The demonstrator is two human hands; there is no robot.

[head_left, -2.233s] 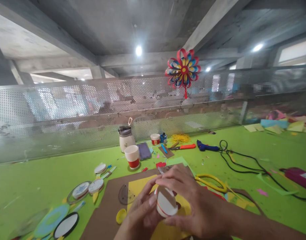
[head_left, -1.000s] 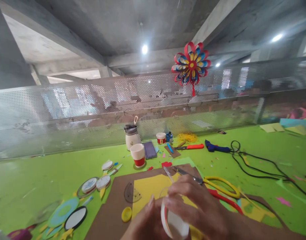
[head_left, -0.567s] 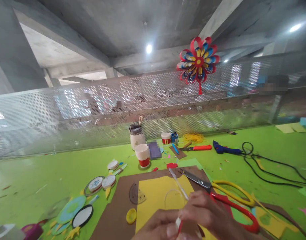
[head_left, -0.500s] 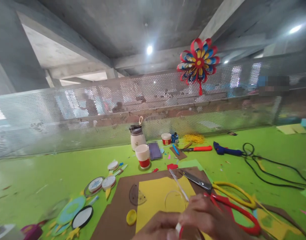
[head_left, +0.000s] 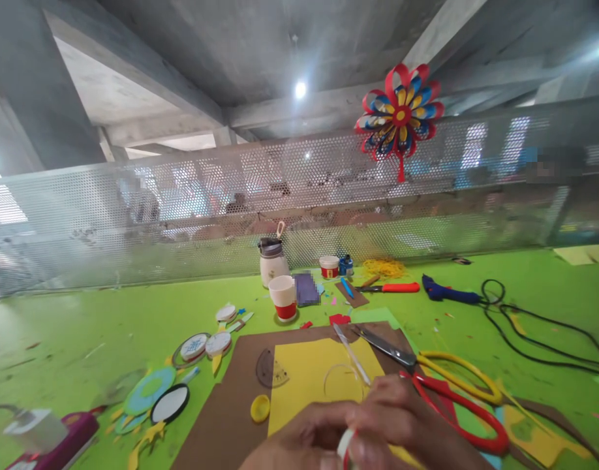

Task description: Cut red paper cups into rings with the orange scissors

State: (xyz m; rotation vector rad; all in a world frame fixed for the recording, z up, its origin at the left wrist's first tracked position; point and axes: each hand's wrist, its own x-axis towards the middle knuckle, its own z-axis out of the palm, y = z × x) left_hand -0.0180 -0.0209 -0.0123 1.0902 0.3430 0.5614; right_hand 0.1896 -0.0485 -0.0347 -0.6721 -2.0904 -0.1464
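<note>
Below, left hand (head_left: 304,434): was curled around the white piece (head_left: 346,444), red-edged and mostly hidden.
Right hand (head_left: 402,414): was bunched narrowly on the same piece.
White piece: was held above the near end of the yellow sheet (head_left: 299,372).
Scissors (head_left: 408,361): were seen beside the right hand.

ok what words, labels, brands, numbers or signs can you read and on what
None is readable.
White round disc with blue writing: blurred.
White disc to its right: faint marks, unreadable.
Clear plastic protractor: marks too small.
White and red round tub: gold label, too small.
Held white piece with red edge: none visible.
</note>
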